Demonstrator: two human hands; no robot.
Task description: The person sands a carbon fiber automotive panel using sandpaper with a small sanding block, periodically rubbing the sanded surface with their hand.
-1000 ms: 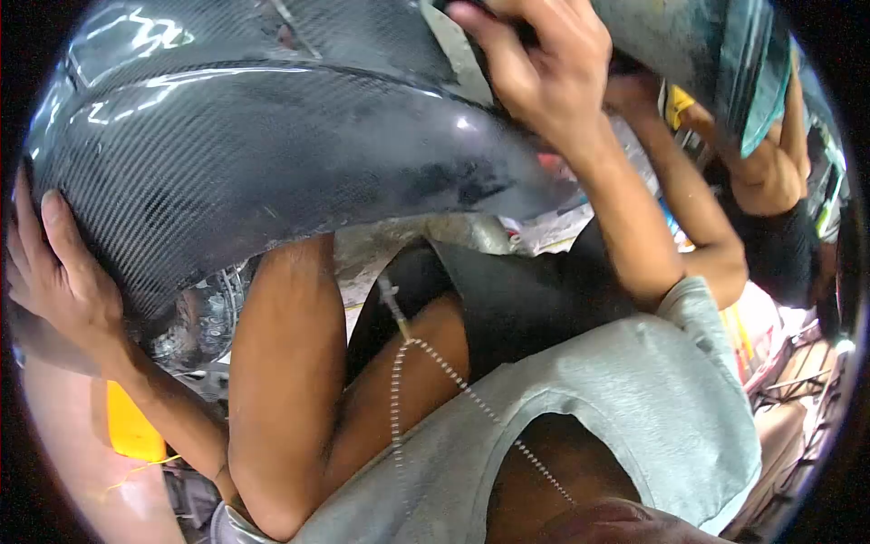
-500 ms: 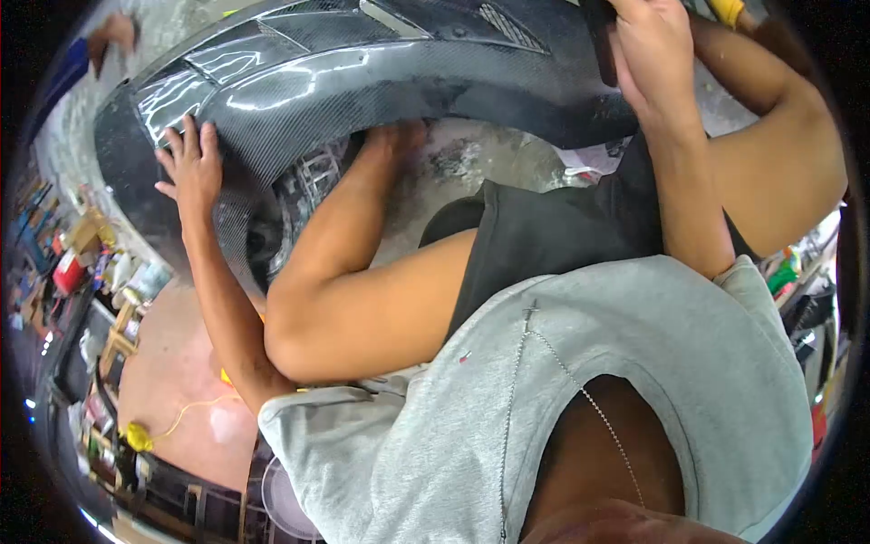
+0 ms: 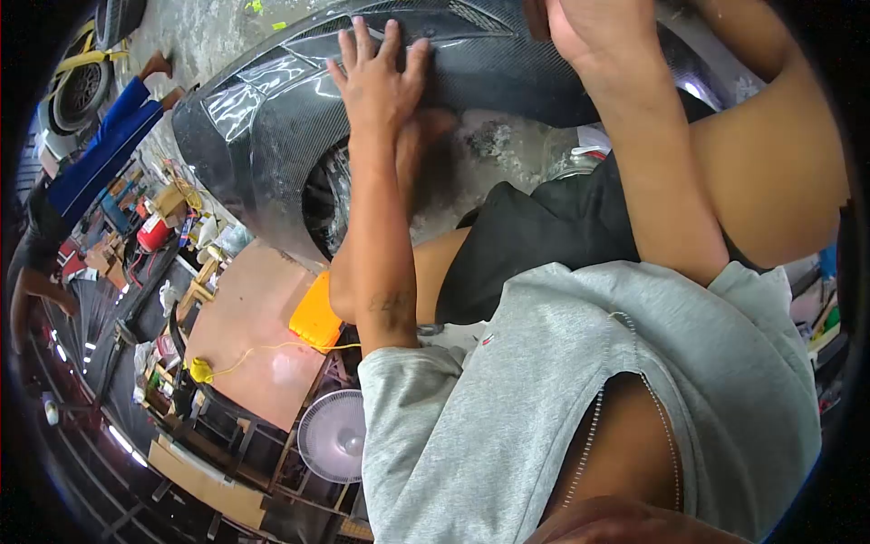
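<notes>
A glossy black carbon-fibre car body panel (image 3: 299,131), curved and with vents, stretches across the floor in front of me. My left hand (image 3: 373,91) lies flat on its upper middle, fingers spread. At the upper right, my right hand (image 3: 603,32) is closed around a dark, flat block (image 3: 536,18) held over the panel's right part; the block's exact kind does not show, and part of it is covered by the fingers or cut off by the frame edge. My bent leg passes under the left forearm, with the foot beside the panel's inner edge.
Another person in blue trousers (image 3: 109,150) is at the left, near a wheel (image 3: 80,95). A brown board (image 3: 245,317), a yellow-orange case (image 3: 314,313), a round fan (image 3: 340,437) and a red container (image 3: 152,234) are at the lower left. A yellow cord crosses the board.
My left hand has moved right along the panel, from its left end to its upper middle. The right hand and block have shifted left and up in view. The camera view has turned.
</notes>
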